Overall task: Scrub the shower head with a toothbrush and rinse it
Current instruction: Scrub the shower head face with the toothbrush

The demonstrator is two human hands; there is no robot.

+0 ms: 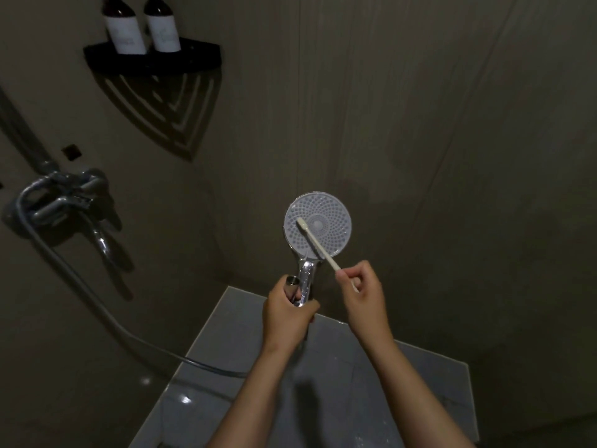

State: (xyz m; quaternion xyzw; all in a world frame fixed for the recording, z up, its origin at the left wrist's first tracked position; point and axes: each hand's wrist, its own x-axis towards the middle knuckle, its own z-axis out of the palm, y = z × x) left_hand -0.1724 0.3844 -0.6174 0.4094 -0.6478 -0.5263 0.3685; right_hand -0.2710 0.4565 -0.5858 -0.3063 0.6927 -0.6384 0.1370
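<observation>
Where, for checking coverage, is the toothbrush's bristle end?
Head view, centre: the toothbrush tip rests on the shower head face, left of its middle, up-left of the right hand pinching it.

open to the right, crowded on the left
right of the shower head (318,224) the wall (452,189) leaves open passage down to the floor (420,383). the toothbrush (318,242) lies across its face, with the left hand (287,313) and right hand (361,292) close below. leftward the mixer tap (61,195) juts out, its hose (210,368) crosses low, and a corner shelf (151,61) with bottles (124,27) projects higher up.
</observation>
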